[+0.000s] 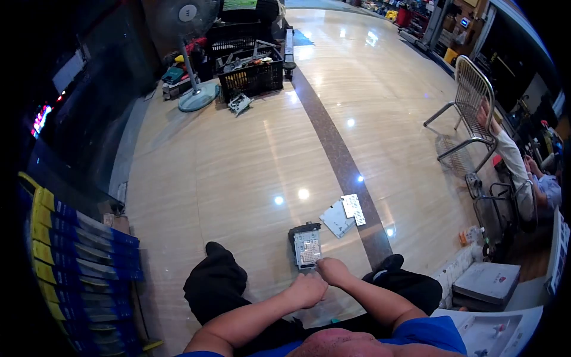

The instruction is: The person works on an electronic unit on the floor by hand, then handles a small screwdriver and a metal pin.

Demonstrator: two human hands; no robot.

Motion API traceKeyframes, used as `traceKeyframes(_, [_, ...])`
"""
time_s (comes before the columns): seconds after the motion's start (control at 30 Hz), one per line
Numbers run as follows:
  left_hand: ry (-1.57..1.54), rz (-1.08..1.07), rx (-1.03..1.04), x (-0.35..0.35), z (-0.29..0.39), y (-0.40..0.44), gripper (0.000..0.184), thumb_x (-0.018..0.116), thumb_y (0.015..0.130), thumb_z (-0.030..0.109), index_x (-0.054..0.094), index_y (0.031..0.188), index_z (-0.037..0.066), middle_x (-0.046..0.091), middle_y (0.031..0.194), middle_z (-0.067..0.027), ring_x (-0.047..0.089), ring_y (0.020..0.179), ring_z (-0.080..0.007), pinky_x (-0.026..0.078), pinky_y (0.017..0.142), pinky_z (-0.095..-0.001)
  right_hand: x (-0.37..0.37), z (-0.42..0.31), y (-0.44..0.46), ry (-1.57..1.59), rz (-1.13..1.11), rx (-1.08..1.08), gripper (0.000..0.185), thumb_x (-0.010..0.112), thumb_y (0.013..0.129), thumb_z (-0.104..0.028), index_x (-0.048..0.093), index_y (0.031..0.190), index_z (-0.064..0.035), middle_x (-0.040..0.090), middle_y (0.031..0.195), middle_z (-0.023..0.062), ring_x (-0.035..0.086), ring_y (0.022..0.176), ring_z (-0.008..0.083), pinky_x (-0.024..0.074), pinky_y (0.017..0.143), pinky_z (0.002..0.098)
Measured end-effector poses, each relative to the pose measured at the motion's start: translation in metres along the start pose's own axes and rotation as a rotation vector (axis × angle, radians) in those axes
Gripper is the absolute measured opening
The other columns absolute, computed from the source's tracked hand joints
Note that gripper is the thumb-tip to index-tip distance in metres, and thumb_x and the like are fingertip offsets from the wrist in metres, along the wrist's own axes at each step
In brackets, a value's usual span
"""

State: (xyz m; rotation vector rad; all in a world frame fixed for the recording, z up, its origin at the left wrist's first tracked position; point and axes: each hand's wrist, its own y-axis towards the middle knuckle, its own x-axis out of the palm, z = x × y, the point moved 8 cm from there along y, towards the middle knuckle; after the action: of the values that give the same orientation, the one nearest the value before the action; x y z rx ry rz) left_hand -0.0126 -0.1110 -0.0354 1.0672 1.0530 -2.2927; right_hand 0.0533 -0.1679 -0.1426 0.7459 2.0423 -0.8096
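Blue sleeves (431, 334) lead to the left hand (307, 290) and right hand (333, 272), both curled; whether they grip anything, I cannot tell. Just beyond, on glossy floor (238, 172), sits the boxy metal unit (307, 245), seemingly partway dismantled: patterned face exposed, body otherwise whole. Farther, a flat grey plate (336, 220) lies detached, touching a white dotted strip (354, 209).

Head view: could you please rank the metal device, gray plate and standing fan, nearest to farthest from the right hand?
1. Metal device, just left of the right hand.
2. Gray plate, on the floor ahead.
3. Standing fan, far ahead, left.
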Motion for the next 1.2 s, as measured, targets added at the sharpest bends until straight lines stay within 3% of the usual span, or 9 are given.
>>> traceKeyframes(0.13, [-0.041, 0.019, -0.020, 0.001, -0.002, 0.001, 0.028, 0.064, 0.088, 0.029, 0.065, 0.104, 0.006, 0.067, 0.103, -0.0151, 0.064, 0.102, -0.0325, 0.050, 0.081, -0.0494, 0.001, -0.002, 0.001, 0.008, -0.023, -0.029, 0.018, 0.058, 0.086, -0.021, 0.066, 0.093, -0.0063, 0.066, 0.083, 0.0210, 0.064, 0.080, 0.0399, 0.0507, 0.072, 0.0506])
traceKeyframes(0.27, [-0.056, -0.029, -0.072, 0.009, -0.006, 0.005, 0.037, 0.066, 0.087, 0.033, 0.061, 0.109, 0.004, 0.062, 0.110, -0.0182, 0.062, 0.102, -0.0349, 0.050, 0.080, -0.0480, -0.004, -0.003, -0.001, 0.026, -0.006, -0.023, 0.021, 0.057, 0.084, -0.017, 0.069, 0.100, -0.0079, 0.065, 0.084, 0.0212, 0.064, 0.080, 0.0406, 0.0508, 0.073, 0.0498])
traceKeyframes(0.33, [-0.065, 0.099, -0.063, 0.009, -0.006, 0.006, 0.018, 0.061, 0.088, 0.020, 0.069, 0.095, 0.005, 0.069, 0.099, -0.0161, 0.067, 0.095, -0.0319, 0.051, 0.078, -0.0471, -0.005, -0.006, -0.002, 0.049, -0.011, -0.028, 0.023, 0.057, 0.084, -0.015, 0.069, 0.102, -0.0076, 0.065, 0.083, 0.0214, 0.064, 0.080, 0.0410, 0.0508, 0.073, 0.0496])
traceKeyframes(0.43, [-0.045, 0.136, -0.046, 0.004, -0.004, 0.001, 0.018, 0.063, 0.085, 0.019, 0.071, 0.093, 0.005, 0.070, 0.099, -0.0166, 0.068, 0.092, -0.0319, 0.052, 0.077, -0.0472, -0.007, -0.007, 0.000, 0.007, -0.013, -0.032, 0.025, 0.056, 0.083, -0.014, 0.069, 0.103, -0.0053, 0.065, 0.084, 0.0224, 0.064, 0.081, 0.0413, 0.0508, 0.074, 0.0499])
traceKeyframes(0.63, [-0.078, 0.091, -0.062, 0.008, -0.006, 0.002, 0.022, 0.066, 0.083, 0.023, 0.073, 0.095, 0.005, 0.070, 0.102, -0.0176, 0.069, 0.095, -0.0325, 0.053, 0.078, -0.0467, -0.014, -0.009, 0.001, -0.025, -0.007, -0.017, 0.025, 0.054, 0.085, -0.013, 0.068, 0.103, -0.0022, 0.066, 0.084, 0.0241, 0.065, 0.081, 0.0413, 0.0508, 0.074, 0.0511])
traceKeyframes(0.7, [-0.069, 0.075, -0.053, 0.012, -0.006, 0.004, 0.023, 0.065, 0.084, 0.025, 0.069, 0.097, 0.006, 0.068, 0.102, -0.0166, 0.066, 0.096, -0.0326, 0.051, 0.078, -0.0486, -0.016, -0.010, 0.001, 0.022, 0.052, -0.028, 0.019, 0.052, 0.090, -0.015, 0.066, 0.095, -0.0020, 0.066, 0.083, 0.0236, 0.064, 0.079, 0.0418, 0.0500, 0.070, 0.0522])
traceKeyframes(0.9, [-0.050, 0.106, -0.026, 0.015, -0.006, 0.005, 0.024, 0.064, 0.085, 0.028, 0.065, 0.098, 0.007, 0.066, 0.102, -0.0150, 0.064, 0.097, -0.0324, 0.049, 0.074, -0.0503, -0.017, -0.008, 0.002, -0.025, 0.025, 0.045, 0.020, 0.059, 0.088, -0.021, 0.065, 0.084, -0.0024, 0.066, 0.083, 0.0241, 0.064, 0.079, 0.0428, 0.0502, 0.071, 0.0520])
traceKeyframes(1.13, [-0.006, 0.124, -0.019, 0.011, -0.003, 0.003, 0.024, 0.064, 0.084, 0.028, 0.065, 0.096, 0.007, 0.066, 0.098, -0.0153, 0.065, 0.090, -0.0313, 0.048, 0.070, -0.0483, -0.017, -0.002, 0.001, -0.018, 0.053, 0.080, 0.021, 0.063, 0.086, -0.023, 0.066, 0.084, -0.0025, 0.066, 0.083, 0.0237, 0.064, 0.080, 0.0426, 0.0501, 0.071, 0.0518])
traceKeyframes(1.2, [-0.001, 0.118, -0.021, 0.013, -0.003, 0.005, 0.024, 0.064, 0.084, 0.028, 0.065, 0.096, 0.007, 0.066, 0.098, -0.0152, 0.065, 0.091, -0.0308, 0.048, 0.070, -0.0481, -0.020, -0.007, 0.000, 0.052, 0.113, -0.014, 0.020, 0.064, 0.086, -0.022, 0.068, 0.088, -0.0026, 0.066, 0.083, 0.0233, 0.064, 0.080, 0.0423, 0.0505, 0.072, 0.0506])
